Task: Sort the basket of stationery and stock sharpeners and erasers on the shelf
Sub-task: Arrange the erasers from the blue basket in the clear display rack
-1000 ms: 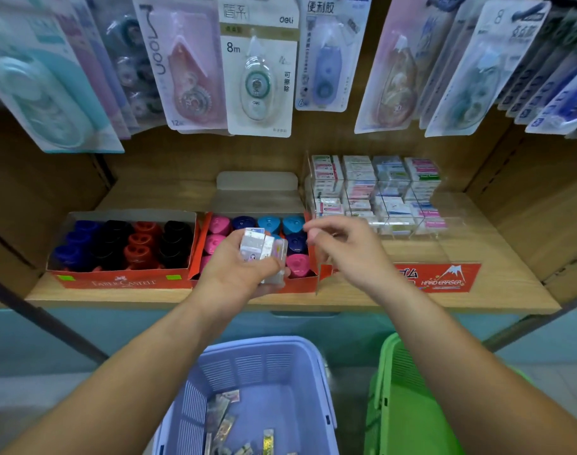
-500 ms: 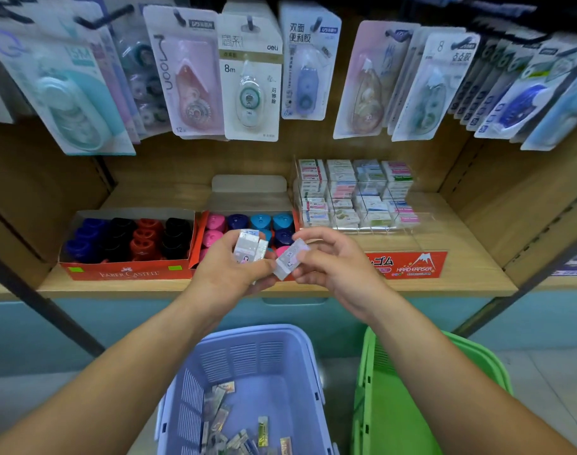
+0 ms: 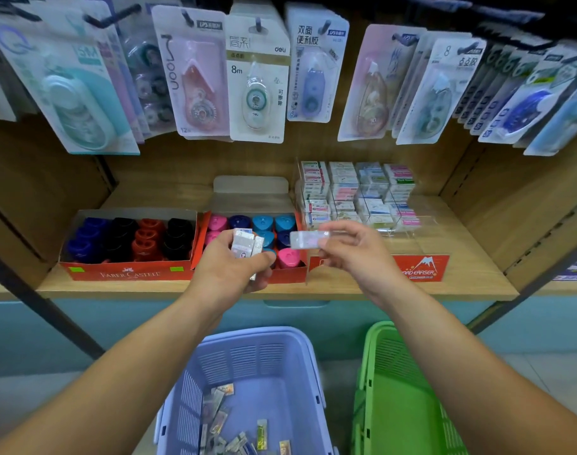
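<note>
The job looks partly done. The clear eraser rack (image 3: 356, 195) at the back of the shelf (image 3: 461, 274) has lots of small erasers stacked in rows, but its front part looks bare. Two red boxes of sharpeners sit beside it, the dark sharpener box (image 3: 129, 238) and the pink and blue sharpener box (image 3: 257, 224), and both look nearly full. The left hand (image 3: 229, 270) holds a small stack of erasers (image 3: 246, 243), with its fingers (image 3: 262, 260) curled round them, just above the pink and blue box. The right hand (image 3: 356, 254) pinches a single eraser (image 3: 308, 239) between thumb and fingers, held up just in front of the rack and near the stack. That one most likely goes into the rack next. More small packs (image 3: 228, 421) lie in the bottom of the purple basket (image 3: 257, 336) below, so a good bit is left to sort. A green basket (image 3: 379, 343) stands right beside it. Packs of correction tape (image 3: 257, 80) hang on hooks above the shelf, low over the rack, so a hand must go in under them. The rack's clear front wall could also get in the way
</note>
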The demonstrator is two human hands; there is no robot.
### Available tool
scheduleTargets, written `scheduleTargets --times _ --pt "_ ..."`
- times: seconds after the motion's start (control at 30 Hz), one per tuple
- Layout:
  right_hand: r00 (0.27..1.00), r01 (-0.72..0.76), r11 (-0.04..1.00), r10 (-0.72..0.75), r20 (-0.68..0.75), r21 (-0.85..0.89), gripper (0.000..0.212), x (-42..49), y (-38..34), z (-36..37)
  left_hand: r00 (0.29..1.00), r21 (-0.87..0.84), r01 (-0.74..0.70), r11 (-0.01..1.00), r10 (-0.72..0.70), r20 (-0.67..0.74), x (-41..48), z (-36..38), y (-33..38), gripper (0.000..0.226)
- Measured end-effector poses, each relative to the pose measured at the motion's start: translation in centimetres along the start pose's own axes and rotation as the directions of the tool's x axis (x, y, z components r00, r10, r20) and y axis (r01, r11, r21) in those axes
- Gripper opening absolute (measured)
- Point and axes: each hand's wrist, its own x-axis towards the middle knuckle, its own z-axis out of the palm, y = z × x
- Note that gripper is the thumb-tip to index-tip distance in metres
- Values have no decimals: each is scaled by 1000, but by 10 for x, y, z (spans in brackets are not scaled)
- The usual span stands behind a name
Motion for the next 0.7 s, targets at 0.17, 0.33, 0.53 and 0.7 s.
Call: scheduleTargets --times 0.17,0.33,0.53,0.7 --pt "971 51 982 -92 -221 -184 21 68 0 -27 1000 79 16 997 -16 3 10 0 -4 32" --pt "943 102 904 -221 -247 -415 17 132 -1 -29 1000 132 6 991 -8 13 24 0 -12 36" --pt "941 116 761 -291 -175 -639 10 173 18 -18 999 65 39 997 -40 22 39 4 -17 39" --pt "908 127 651 -379 -176 -749 16 178 31 -18 997 15 54 998 -55 53 43 6 -19 41"
